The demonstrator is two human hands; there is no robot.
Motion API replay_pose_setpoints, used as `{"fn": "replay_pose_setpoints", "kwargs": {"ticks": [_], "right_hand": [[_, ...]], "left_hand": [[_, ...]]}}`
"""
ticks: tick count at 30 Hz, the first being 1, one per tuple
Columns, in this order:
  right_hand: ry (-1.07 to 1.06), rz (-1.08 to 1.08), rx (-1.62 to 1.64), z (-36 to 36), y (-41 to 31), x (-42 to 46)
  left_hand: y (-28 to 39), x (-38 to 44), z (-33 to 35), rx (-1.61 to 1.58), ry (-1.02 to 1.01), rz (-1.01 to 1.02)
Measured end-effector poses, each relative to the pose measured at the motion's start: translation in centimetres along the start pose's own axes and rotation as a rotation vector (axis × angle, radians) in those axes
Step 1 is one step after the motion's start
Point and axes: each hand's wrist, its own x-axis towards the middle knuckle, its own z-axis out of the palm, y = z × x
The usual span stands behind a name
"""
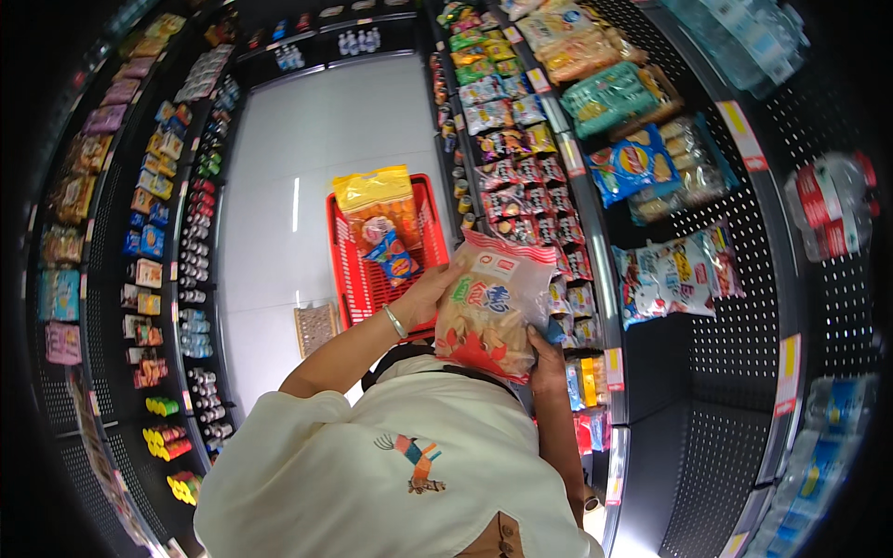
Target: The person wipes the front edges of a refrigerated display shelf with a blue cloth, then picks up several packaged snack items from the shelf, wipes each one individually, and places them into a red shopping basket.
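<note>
A large clear snack bag (488,314) with a red striped top edge and a red crab print is held up in front of my body. My left hand (434,293), with a bangle at the wrist, grips its left edge. On the bag's lower right edge, my right hand (545,356) has its thumb on the front; a small blue piece shows beside it. Beyond the bag, a red plastic shopping basket (436,209) holds a yellow-topped bag of orange snacks (377,192) and a small blue snack packet (394,258). The basket's near right part is hidden by my hands and the bag.
Shelves of snack packets (502,118) run along the right, with a blue chip bag (633,164), a white snack bag (666,279) and bottles (834,206) farther out. Shelves of small goods and drinks (199,230) line the left. A woven item (316,330) lies left of the basket.
</note>
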Motion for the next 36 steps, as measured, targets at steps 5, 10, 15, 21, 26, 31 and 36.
{"fn": "replay_pose_setpoints", "kwargs": {"ticks": [5,10,15,21,26,31,36], "right_hand": [[0.04,-0.033,-0.254,-0.3,2.6,1.7],[0.31,0.066,-0.387,-1.1,3.0,2.2],[0.376,0.178,-0.205,-1.2,3.6,2.2],[0.339,0.147,-0.256,-1.5,4.0,1.8],[0.312,0.15,-0.266,0.5,3.0,0.7],[0.289,0.121,-0.071,-3.7,5.7,1.3],[0.35,0.048,0.022,-2.7,5.0,0.0]], "left_hand": [[0.2,-0.2,-2.3,-0.018,0.174,0.075],[2.4,0.5,-6.8,0.08,0.428,0.249],[2.1,1.8,-14.1,0.248,0.553,0.475],[0.8,3.2,-19.8,0.28,0.631,0.461],[-0.1,4.6,-21.3,0.261,0.865,0.362],[-0.6,5.6,-20.1,0.313,0.706,0.265],[-0.8,6.3,-14.2,0.342,0.481,0.249]]}}
